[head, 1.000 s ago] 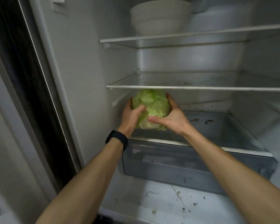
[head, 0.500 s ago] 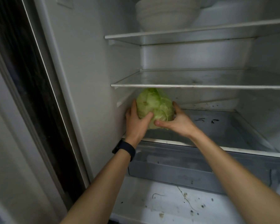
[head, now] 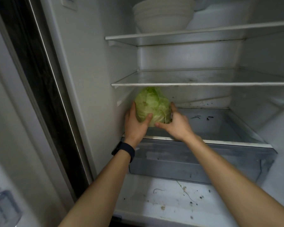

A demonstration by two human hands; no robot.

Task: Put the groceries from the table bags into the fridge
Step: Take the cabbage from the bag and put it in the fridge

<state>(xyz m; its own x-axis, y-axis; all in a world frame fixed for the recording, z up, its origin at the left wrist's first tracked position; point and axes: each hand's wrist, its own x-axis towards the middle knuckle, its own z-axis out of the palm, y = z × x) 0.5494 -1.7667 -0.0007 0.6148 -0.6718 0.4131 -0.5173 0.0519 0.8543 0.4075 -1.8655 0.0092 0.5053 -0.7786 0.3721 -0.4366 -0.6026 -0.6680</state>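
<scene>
A pale green cabbage (head: 152, 106) in clear wrap sits at the left end of the open grey crisper drawer (head: 203, 158), just under the lower glass shelf (head: 203, 83). My left hand (head: 135, 125) grips its left side, thumb across the front. My right hand (head: 176, 122) grips its right side and underside. Both forearms reach in from the bottom of the view. Whether the cabbage rests on the drawer floor is hidden by my hands.
The fridge's left wall is close beside the cabbage. A stack of white bowls (head: 162, 13) stands on the upper shelf (head: 195, 32). The fridge floor (head: 179, 199) below the drawer carries dark crumbs. The door seal (head: 44, 95) runs down the left.
Both hands have carried the cabbage a little deeper and lower into the left end of the drawer, under the lower shelf. My view has shifted slightly.
</scene>
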